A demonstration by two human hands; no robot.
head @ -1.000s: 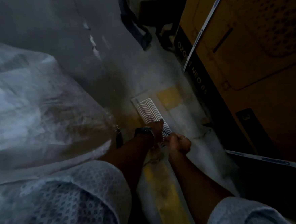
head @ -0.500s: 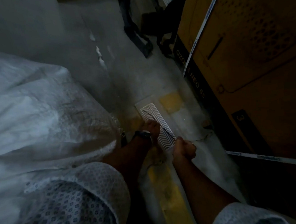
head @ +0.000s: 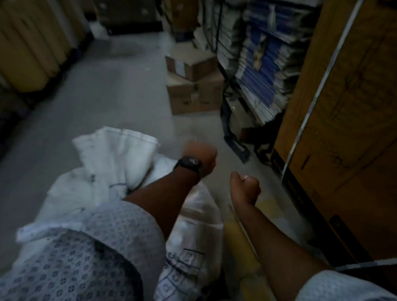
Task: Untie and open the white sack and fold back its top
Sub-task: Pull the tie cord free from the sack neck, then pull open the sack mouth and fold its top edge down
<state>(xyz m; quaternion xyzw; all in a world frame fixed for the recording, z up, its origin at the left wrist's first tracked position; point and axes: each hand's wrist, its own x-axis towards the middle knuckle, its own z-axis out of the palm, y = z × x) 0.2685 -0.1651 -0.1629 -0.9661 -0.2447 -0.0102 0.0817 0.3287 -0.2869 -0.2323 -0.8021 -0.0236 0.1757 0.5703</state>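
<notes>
Lying left of both fists: white sack (head: 113,161) | left hand (head: 201,158), right hand (head: 244,188) fingers curled, empty

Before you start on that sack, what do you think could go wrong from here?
The white sack is still cinched at its neck, and both the left hand and right hand are fisted off it, so the knot may be fumbled in this dim light. The cardboard boxes and tall carton crowd the aisle.
</notes>
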